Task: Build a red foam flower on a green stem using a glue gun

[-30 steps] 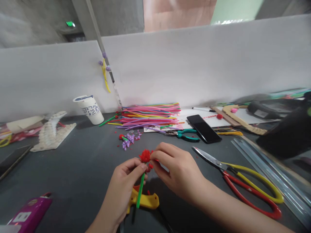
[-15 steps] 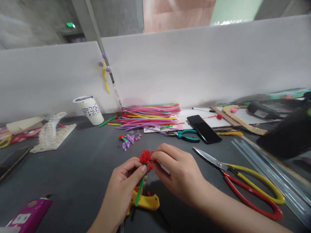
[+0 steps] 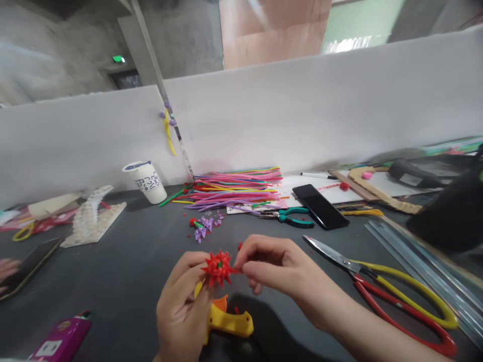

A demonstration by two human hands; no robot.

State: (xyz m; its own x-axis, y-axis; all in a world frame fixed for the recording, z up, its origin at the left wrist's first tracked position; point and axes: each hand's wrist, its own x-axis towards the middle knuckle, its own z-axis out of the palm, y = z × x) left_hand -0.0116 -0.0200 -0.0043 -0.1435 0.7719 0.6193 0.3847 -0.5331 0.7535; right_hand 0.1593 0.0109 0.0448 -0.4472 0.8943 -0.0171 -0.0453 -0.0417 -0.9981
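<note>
- Fingers (image 3: 193, 275) of left hand (image 3: 181, 311) clamped on red flower (image 3: 219, 275), held above dark table (image 3: 128, 286); right hand (image 3: 277, 261) pinches a red spike (image 3: 234, 271) at its right edge.
- Yellow tool (image 3: 232, 323) below, partly blocked by left hand.
- Purple bits (image 3: 204, 229) beyond; pliers (image 3: 283, 215) and phone (image 3: 320, 206) farther right; scissors (image 3: 350, 265) right of right hand.
- Flower's green centre (image 3: 220, 265) faces camera; long axis roughly along line of sight, stem hidden.

Open lane: dark grey tabletop (image 3: 128, 281) between bare left hand (image 3: 181, 304) and glossy purple box (image 3: 64, 337). Obstacles: yellow plastic tool (image 3: 232, 324) beside that hand; red-and-yellow-handled steel scissors (image 3: 349, 264), right; teal-handled metal pliers (image 3: 285, 216), black rectangular phone (image 3: 320, 206), beyond.
</note>
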